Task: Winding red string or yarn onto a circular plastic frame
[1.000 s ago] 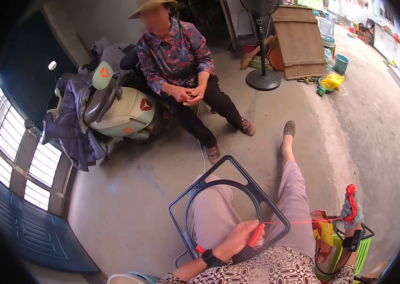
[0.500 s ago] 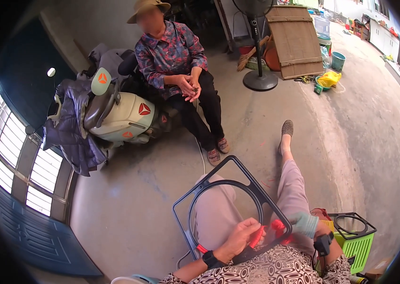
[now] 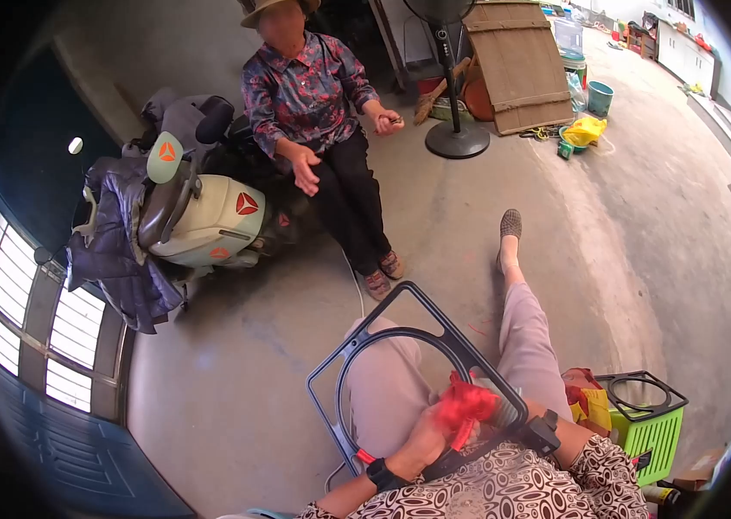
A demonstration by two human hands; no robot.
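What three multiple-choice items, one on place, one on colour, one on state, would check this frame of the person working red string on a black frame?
1. Where does the black frame rest?
A. across the wearer's lap
B. flat on the concrete floor
C. on the scooter seat

2. What colour is the crate by the wearer's right side?
A. blue
B. green
C. white

3. How are the wearer's hands?
A. both hanging free at the sides
B. both at the frame's near edge, by the bunch of red string
C. both raised overhead

Answers:
1 A, the frame lies over both thighs.
2 B, its walls are bright green under a black rim.
3 B, the left hand and the right hand meet at the red string on the frame; the string hides the fingers, so the exact grip cannot be told.
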